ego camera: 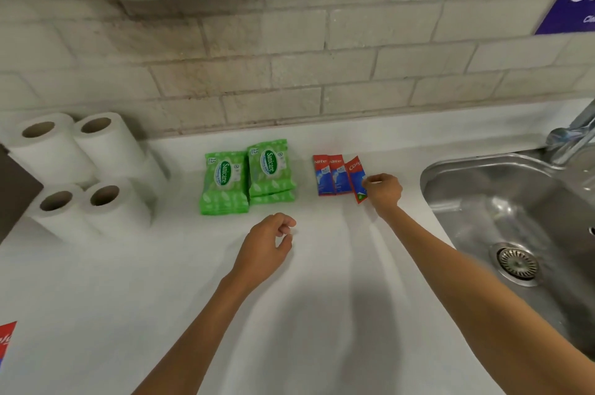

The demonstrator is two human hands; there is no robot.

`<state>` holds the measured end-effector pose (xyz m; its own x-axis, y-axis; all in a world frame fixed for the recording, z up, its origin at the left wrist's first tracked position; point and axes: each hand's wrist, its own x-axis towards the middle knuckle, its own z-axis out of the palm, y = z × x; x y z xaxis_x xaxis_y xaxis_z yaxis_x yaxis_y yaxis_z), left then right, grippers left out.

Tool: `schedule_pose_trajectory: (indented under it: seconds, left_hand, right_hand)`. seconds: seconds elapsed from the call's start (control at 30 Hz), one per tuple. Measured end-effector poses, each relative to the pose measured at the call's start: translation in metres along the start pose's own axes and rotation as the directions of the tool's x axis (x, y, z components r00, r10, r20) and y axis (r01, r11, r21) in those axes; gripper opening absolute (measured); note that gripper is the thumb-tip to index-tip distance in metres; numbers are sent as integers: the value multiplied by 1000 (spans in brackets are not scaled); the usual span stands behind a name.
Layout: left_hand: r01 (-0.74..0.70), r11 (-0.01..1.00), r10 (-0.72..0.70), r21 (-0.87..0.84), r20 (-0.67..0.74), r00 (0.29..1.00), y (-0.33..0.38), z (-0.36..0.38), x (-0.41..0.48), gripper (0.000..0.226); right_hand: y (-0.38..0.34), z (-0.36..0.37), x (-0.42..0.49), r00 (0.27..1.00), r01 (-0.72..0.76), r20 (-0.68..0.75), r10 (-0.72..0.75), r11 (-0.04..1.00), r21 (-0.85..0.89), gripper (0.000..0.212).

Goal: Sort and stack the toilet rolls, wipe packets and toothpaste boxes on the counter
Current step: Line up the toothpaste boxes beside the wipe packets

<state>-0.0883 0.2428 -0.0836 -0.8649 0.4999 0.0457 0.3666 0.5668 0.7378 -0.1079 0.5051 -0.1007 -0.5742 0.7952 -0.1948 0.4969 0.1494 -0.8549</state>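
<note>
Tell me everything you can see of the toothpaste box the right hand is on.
The tilted toothpaste box is a small red-and-blue carton with white lettering. It lies on the white counter, skewed, at the right end of a row beside two straight boxes. The right hand pinches its right edge, near the sink.

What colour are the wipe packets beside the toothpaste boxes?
The wipe packets are bright green with a pale leaf pattern and a white label, seen in the head view.

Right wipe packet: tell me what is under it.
The right wipe packet lies on more green packets, whose front edges show below it. Their count and anything further under is covered.
</note>
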Motion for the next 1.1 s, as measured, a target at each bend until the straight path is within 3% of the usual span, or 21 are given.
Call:
schedule_pose_trajectory:
  seconds: [0.2,0.33,0.47,1.1]
  left_hand:
    - [18,1000,-18,-12,0,1000,-3,3,11,22]
    - [13,1000,-12,-21,9,1000,-1,11,12,21]
    - [-15,1000,16,-24,29,999,4,18,11,21]
    - [19,1000,-19,-13,47,999,-2,17,11,24]
  right_hand:
    - [10,3,10,985,165,87,-146,943,-290,36]
    - [20,-4,2,923,385,194,-333,778,-497,41]
    - [37,-5,-4,832,553,339,-438,622,-554,32]
    - [27,11,22,834,551,347,-429,684,-478,30]
